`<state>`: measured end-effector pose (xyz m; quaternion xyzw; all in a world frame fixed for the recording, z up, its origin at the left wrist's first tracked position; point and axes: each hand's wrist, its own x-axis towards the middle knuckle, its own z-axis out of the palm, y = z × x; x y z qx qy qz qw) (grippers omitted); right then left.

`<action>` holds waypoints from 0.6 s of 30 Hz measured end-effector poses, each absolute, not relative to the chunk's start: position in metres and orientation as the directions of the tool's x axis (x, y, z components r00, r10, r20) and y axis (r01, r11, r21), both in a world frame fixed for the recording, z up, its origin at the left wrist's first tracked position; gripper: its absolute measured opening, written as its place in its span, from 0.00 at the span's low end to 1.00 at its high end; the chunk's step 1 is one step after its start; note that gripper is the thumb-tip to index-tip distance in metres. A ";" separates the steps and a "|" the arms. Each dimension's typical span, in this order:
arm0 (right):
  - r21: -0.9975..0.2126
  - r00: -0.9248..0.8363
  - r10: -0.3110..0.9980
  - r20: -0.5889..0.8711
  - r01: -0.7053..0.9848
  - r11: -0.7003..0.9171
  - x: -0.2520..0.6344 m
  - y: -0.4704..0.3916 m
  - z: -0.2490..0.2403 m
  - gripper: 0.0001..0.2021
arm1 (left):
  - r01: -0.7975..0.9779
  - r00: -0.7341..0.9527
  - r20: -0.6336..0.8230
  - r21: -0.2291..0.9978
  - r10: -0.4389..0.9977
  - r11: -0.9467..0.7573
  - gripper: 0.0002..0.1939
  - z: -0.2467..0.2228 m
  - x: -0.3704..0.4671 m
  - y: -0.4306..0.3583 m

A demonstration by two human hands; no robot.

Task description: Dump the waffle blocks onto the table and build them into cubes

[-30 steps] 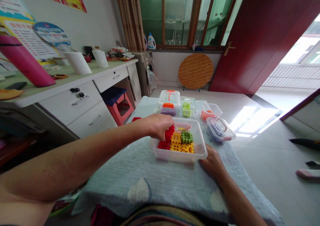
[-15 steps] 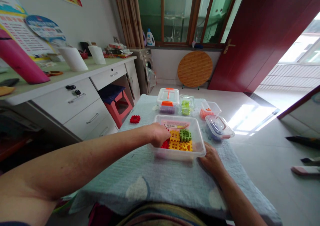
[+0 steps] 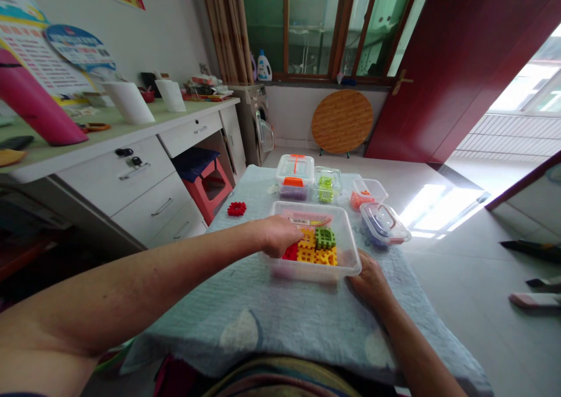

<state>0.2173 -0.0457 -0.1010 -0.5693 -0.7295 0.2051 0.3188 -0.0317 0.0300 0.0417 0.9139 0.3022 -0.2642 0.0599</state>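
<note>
A clear plastic box (image 3: 350,248) stands on the cloth-covered table, holding yellow blocks (image 3: 326,256), a green block (image 3: 325,238) and a red block (image 3: 290,252). My left hand (image 3: 283,235) reaches over the box's left side, fingers bent down among the blocks beside the red and yellow ones; its fingertips are partly hidden. At the box's lower right corner, my right hand (image 3: 368,274) has its fingers against the wall, gripping the corner. A red flower-shaped piece (image 3: 236,209) lies alone to the left on the cloth.
Behind the box stand an orange-latched container (image 3: 295,178), a container of light green pieces (image 3: 326,186) and one with orange pieces (image 3: 368,195). A lidded container with blue contents (image 3: 384,224) sits at right. A white desk (image 3: 131,180) runs along the left.
My left hand has shifted slightly to the right over the blocks, uncovering more of the red block. My right hand has stayed at the box corner.
</note>
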 end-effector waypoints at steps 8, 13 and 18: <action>-0.667 -0.137 0.961 0.242 0.695 0.267 0.216 -0.046 -0.099 0.07 | 0.549 0.741 -0.426 -0.060 0.519 -0.834 0.15 0.040 -0.035 0.034; -0.671 -0.134 0.960 0.244 0.692 0.267 0.216 -0.046 -0.099 0.07 | 0.564 0.717 -0.472 -0.038 0.513 -0.825 0.14 0.036 -0.033 0.036; -0.666 -0.137 0.958 0.250 0.694 0.273 0.216 -0.046 -0.098 0.08 | 0.600 0.657 -0.513 -0.089 0.552 -0.795 0.10 0.029 -0.028 0.030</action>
